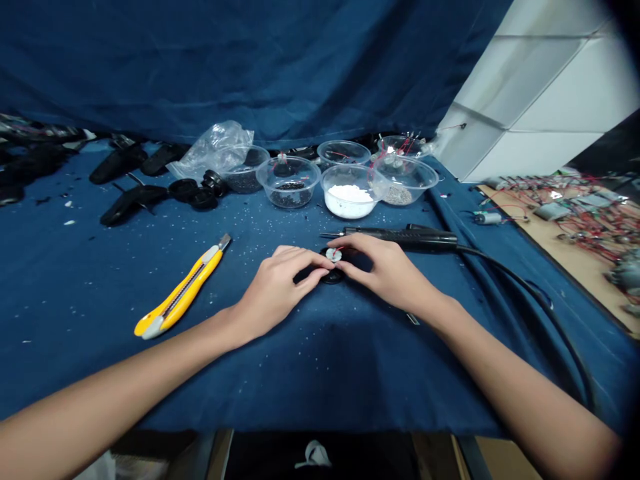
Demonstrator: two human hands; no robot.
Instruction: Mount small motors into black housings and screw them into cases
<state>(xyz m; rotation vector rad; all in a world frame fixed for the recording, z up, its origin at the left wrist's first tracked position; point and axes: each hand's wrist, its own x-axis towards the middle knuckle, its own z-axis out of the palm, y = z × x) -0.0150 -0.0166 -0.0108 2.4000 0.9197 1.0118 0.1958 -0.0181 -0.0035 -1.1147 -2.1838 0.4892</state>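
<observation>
White disc (333, 256) with red wires (339, 249) sits over black round part (332, 277), midway between front and back edges of tabletop (280, 380); left hand (277, 287) and right hand (393, 273) pinch disc. Placing seems done; whether fixing remains, cannot tell.

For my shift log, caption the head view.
Left hand and right hand meet at a small, round, red-wired whitish part and round black piece over blue cloth.

Head camera, single unit: I view from the person's head, facing forward and down; near range, left hand (278, 285) and right hand (387, 270) mid-frame, blue-covered counter (287, 383) spread wide, blue curtain (225, 67) beyond.
</observation>
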